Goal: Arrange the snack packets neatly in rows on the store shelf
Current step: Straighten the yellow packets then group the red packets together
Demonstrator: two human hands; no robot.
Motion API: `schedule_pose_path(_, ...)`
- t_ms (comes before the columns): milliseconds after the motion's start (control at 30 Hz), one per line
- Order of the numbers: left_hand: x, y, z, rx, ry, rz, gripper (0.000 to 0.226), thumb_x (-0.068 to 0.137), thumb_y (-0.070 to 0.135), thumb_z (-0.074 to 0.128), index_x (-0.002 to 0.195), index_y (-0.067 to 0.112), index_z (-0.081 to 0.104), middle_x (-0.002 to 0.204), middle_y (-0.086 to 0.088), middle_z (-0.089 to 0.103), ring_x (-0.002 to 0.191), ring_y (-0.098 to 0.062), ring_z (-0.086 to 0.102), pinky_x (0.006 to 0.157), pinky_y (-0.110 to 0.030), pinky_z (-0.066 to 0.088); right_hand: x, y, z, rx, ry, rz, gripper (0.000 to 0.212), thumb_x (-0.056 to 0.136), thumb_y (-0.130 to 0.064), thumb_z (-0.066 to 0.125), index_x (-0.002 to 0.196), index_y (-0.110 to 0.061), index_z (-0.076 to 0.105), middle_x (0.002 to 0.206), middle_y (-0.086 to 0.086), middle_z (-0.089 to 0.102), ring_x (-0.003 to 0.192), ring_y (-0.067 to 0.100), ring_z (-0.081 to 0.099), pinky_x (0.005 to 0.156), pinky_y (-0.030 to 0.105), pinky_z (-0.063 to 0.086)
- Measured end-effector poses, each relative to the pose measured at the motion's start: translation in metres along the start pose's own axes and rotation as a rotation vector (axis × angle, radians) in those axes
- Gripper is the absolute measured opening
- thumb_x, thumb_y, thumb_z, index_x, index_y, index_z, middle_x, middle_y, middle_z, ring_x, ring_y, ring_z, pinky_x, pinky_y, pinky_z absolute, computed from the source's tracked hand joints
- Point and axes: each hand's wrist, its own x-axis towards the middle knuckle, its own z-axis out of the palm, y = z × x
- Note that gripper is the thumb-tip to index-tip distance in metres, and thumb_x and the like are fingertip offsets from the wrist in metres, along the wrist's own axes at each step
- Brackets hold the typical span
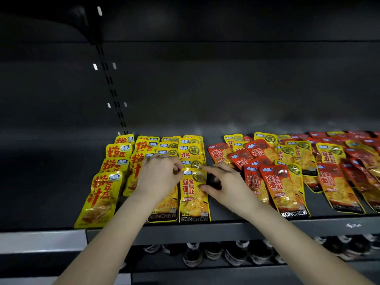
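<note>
Two hands show, the left hand (158, 175) and the right hand (226, 187), both on one front packet (194, 198). One shelf (236, 231) carries four files of yellow packets (141, 161) at its left. The leftmost file (100, 198) shows four. At the right, the red packets (283, 186) and more yellow ones overlap too much to count. The bottles (234, 256) below are too blurred to number.

Left hand (159, 175), right hand (228, 183) — holding yellow packet (194, 199)
</note>
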Motion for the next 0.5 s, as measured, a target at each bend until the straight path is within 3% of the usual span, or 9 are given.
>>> schedule_pose_path(67, 0.001, 0.004, 0.0, 0.031, 0.026, 0.007, 0.018, 0.085, 0.035, 0.061, 0.103, 0.031, 0.062, 0.103, 0.012, 0.064, 0.109, -0.017, 0.051, 0.094, -0.033, 0.035, 0.0, 0.001, -0.002, -0.031, 0.003, -0.016, 0.056, 0.083, -0.033, 0.067, 0.134, -0.022, 0.049, 0.123, -0.004, 0.047, 0.108, 0.009, 0.046, 0.101, 0.023, 0.037)
schedule_pose_path(133, 0.004, 0.008, -0.001, 0.036, 0.058, 0.019, 0.022, 0.084, 0.034, 0.062, 0.106, 0.03, 0.06, 0.107, 0.01, 0.062, 0.111, -0.019, 0.049, 0.094, -0.035, 0.035, 0.0, 0.003, -0.004, -0.065, 0.014, -0.022, 0.054, 0.083, -0.034, 0.067, 0.132, -0.023, 0.051, 0.124, -0.005, 0.047, 0.117, 0.016, 0.045, 0.105, 0.028, 0.036)
schedule_pose_path(500, 0.034, 0.064, 0.013, -0.009, 0.021, 0.189, 0.021, 0.086, 0.03, 0.058, 0.107, 0.032, 0.06, 0.116, 0.008, 0.059, 0.115, -0.021, 0.049, 0.095, -0.034, 0.035, -0.012, 0.038, -0.035, -0.26, 0.125, 0.059, 0.044, 0.082, -0.034, 0.065, 0.124, -0.024, 0.057, 0.129, -0.002, 0.05, 0.116, 0.025, 0.047, 0.103, 0.043, 0.037)
